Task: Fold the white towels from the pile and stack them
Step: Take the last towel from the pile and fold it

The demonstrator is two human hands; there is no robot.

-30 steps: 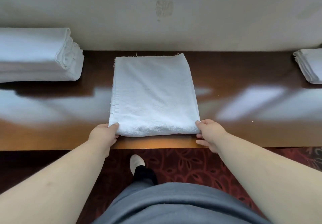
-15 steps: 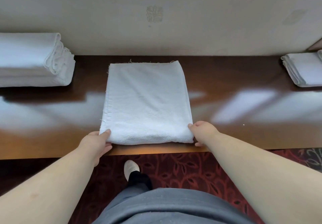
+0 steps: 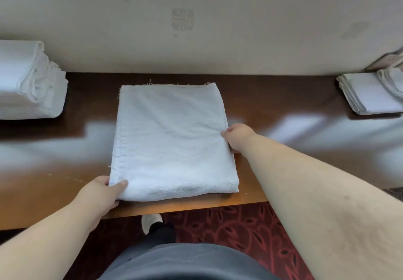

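Table (image 3: 283, 109): dark polished wood set against a pale wall; it carries all the linen and serves as the landmark below.
Left stack (image 3: 28, 81): white folded towels at the table's far left end, well apart from the working towel; which of the two stacks is the source pile cannot be told.
Working towel (image 3: 172, 140): a white towel, already folded into a long rectangle, lying flat at the table's middle, its near folded edge just inside the table's front edge, its frayed end toward the wall.
Right stack (image 3: 370, 96): thinner white folded pieces at the table's far right end.
Step in hand: judged to be the next fold of the working towel. To do it well, both layers should be lifted together, the edges kept square, and the fold pressed flat before release.
Left hand (image 3: 102, 192): at the towel's near left corner, thumb on top and fingers tucked beneath, pinching the corner narrowly.
Right hand (image 3: 236, 137): halfway along the towel's right edge, fingers curled at the hem and touching it; whether it truly holds the layers cannot be told.
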